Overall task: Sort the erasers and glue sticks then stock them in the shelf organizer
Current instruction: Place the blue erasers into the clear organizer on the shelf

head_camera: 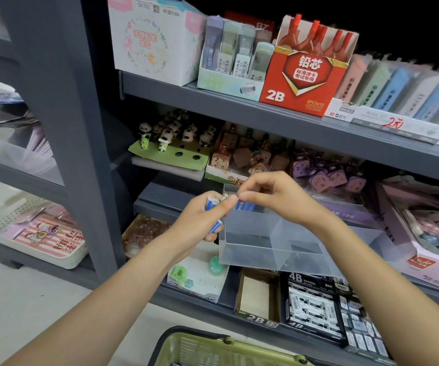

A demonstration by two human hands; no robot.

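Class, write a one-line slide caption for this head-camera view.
Left hand grips a blue-and-white eraser while right hand pinches its end above a clear organizer.

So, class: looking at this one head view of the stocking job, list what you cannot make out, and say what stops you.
- What the right hand pinches: hidden by its own fingertips.
- Most of the blue-and-white eraser: covered by the left hand.
- Contents of the green basket: cut off by the bottom edge.
- Far compartments of the clear organizer: behind both hands.
- Small print on the shelf price strip: too blurred.
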